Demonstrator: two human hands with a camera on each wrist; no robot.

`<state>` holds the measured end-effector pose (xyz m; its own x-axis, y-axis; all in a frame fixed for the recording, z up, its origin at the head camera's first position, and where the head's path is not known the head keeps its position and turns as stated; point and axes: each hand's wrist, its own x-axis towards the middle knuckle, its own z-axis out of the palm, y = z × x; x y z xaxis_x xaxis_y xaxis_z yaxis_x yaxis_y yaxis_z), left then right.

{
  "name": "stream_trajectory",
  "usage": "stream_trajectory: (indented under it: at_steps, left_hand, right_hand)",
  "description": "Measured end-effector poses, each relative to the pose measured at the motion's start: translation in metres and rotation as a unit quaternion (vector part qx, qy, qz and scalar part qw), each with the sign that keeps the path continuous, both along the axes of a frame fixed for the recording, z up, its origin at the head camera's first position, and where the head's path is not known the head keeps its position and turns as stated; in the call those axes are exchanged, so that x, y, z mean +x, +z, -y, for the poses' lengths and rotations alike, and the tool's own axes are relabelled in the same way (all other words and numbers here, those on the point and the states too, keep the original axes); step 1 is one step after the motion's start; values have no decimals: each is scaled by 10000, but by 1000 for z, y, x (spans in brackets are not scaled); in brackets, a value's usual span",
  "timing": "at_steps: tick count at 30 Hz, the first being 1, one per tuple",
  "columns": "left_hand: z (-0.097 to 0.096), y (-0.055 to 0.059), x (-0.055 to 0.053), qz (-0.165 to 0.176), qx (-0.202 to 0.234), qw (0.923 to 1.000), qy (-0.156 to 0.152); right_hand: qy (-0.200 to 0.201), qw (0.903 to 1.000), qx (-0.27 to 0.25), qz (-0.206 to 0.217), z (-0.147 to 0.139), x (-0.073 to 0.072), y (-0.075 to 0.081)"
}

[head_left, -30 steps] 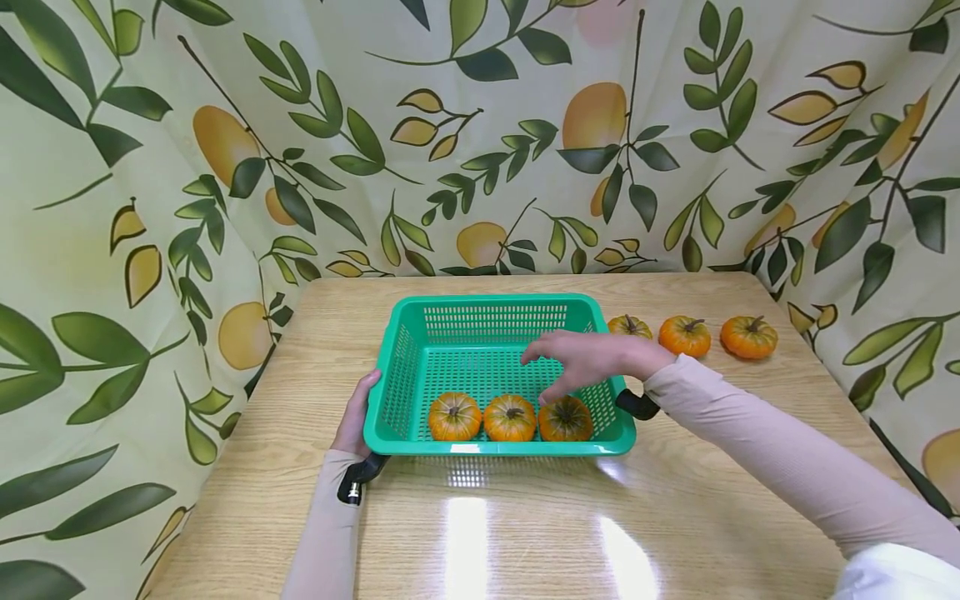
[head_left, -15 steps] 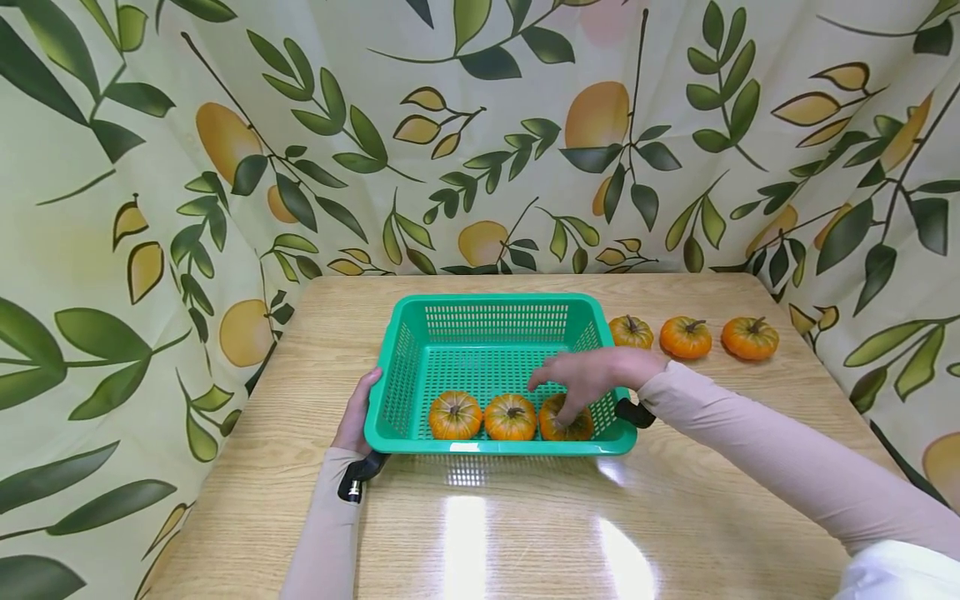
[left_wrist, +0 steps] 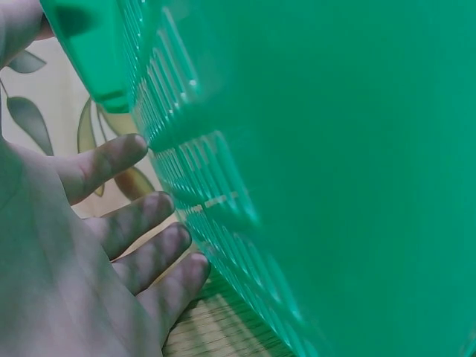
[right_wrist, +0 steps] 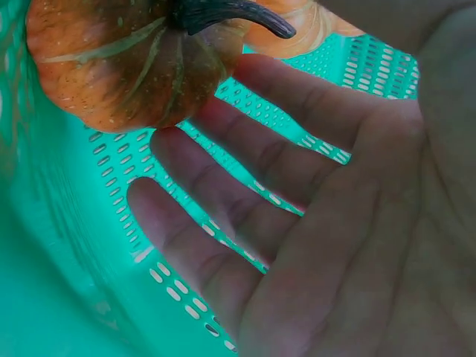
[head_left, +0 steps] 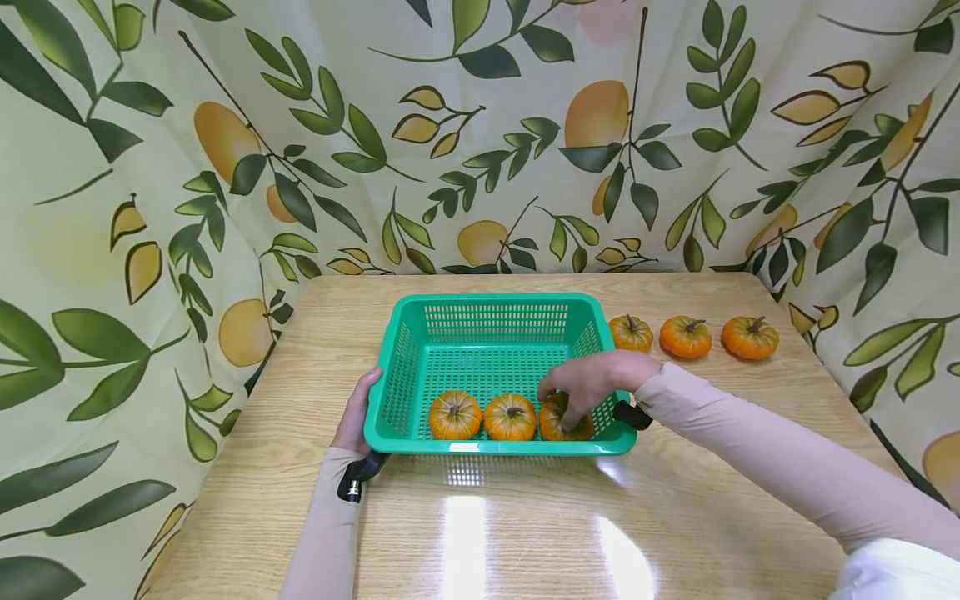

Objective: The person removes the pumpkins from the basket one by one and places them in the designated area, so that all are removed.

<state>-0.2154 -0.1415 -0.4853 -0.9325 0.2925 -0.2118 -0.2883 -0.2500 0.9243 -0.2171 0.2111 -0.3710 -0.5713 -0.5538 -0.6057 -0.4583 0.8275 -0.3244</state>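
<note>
A green perforated plastic basket stands on the wooden table. Inside, a row of small orange pumpkins lies along its near wall: a left pumpkin, a middle pumpkin and a right pumpkin. My right hand reaches over the basket's right side and holds that right pumpkin, thumb on the near side and fingertips against the far side. In the right wrist view its dark stem shows. My left hand touches the basket's outer left wall with extended fingers.
Beyond the basket's right side, three more pumpkins stand on the table: a near-basket pumpkin, a central pumpkin and a far-right pumpkin. A leaf-patterned curtain surrounds the table's back and sides.
My right hand has lowered from above the right pumpkin, and its thumb and fingers have closed in around it. The left hand and basket stay put.
</note>
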Motion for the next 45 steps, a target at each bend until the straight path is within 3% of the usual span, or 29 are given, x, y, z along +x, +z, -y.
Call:
stream_trajectory:
  at_steps: [27, 36, 45]
  left_hand:
    - [1, 2, 2, -94, -159, 9998, -53]
    - [0, 4, 3, 37, -77, 10000, -21]
    - [0, 1, 2, -81, 172, 9998, 38]
  right_hand:
    - [-111, 9991, 380, -173, 0, 2, 0]
    - [-203, 9997, 148, 80, -1, 1, -2]
    - [99, 9998, 149, -91, -1, 1, -2]
